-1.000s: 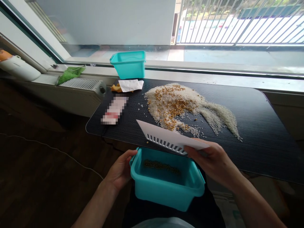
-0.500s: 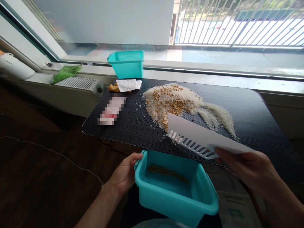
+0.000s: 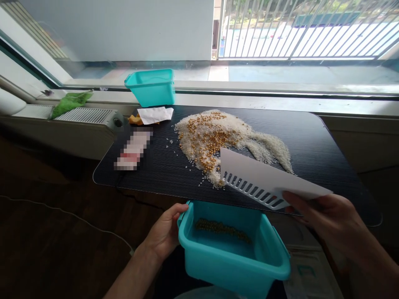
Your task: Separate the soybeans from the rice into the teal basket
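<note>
My left hand [image 3: 166, 232] grips the left rim of a turquoise plastic bin [image 3: 233, 259], held just below the table's front edge. A band of small greenish-brown grains [image 3: 222, 230] lies on the bin's floor. In my right hand [image 3: 327, 218] is a white plastic sheet [image 3: 271, 176] with a row of slots along its lower edge. Its left end stands against the near side of a pile of white rice [image 3: 232, 120] mixed with yellow, bead-like grains [image 3: 215, 139]. The fingers under the sheet are partly hidden.
The pile spreads over a dark wood-grain table [image 3: 302, 137]. A second turquoise bin [image 3: 152, 87] stands at the back left, behind a white paper [image 3: 155, 115]. A blurred-out flat item [image 3: 134, 149] lies on the left. Beyond are a radiator [image 3: 90, 118] with a green cloth [image 3: 71, 101] and a window.
My view has shifted a little to the right, so the table's contents appear further left. Some rice with yellow grains has come down toward the front edge, beside the sheet's left end.
</note>
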`<state>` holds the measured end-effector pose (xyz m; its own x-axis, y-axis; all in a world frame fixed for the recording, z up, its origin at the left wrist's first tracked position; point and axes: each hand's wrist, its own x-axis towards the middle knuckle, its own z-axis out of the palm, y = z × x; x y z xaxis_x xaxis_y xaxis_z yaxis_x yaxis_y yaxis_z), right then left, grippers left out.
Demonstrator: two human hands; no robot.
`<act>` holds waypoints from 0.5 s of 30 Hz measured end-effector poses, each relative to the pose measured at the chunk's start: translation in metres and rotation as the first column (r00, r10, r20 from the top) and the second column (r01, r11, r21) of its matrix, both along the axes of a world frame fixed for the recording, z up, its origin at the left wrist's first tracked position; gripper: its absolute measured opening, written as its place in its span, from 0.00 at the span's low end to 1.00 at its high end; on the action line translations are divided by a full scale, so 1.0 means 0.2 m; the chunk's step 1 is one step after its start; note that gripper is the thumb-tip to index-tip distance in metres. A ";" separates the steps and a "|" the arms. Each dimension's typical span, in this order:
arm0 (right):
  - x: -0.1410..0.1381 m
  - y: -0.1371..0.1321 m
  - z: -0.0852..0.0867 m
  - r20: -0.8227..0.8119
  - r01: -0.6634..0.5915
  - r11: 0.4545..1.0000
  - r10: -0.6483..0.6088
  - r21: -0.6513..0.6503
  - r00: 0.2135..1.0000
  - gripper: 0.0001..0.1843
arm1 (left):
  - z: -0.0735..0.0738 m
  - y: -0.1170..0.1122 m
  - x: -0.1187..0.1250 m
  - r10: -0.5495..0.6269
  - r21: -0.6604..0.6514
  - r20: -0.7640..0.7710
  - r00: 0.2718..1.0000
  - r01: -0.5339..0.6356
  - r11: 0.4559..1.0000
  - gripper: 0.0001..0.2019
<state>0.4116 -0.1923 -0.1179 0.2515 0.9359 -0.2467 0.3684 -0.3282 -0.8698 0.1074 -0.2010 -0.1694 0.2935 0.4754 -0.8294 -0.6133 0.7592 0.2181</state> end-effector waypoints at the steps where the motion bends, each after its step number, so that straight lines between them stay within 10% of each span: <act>1: 0.00 0.00 0.00 0.000 -0.007 1.000 0.007 -0.008 1.000 0.17 | 0.00 0.00 0.00 -0.004 -0.002 -0.003 1.000 0.004 1.000 0.08; 15: 0.01 -0.01 0.00 -0.021 0.005 0.999 -0.006 -0.054 1.000 0.23 | 0.03 0.02 0.01 -0.004 -0.068 -0.046 0.999 0.001 0.998 0.11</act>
<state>0.4138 -0.1942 -0.1181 0.2508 0.9197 -0.3019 0.3479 -0.3767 -0.8585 0.1097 -0.1980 -0.1635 0.2557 0.4163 -0.8725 -0.6015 0.7750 0.1935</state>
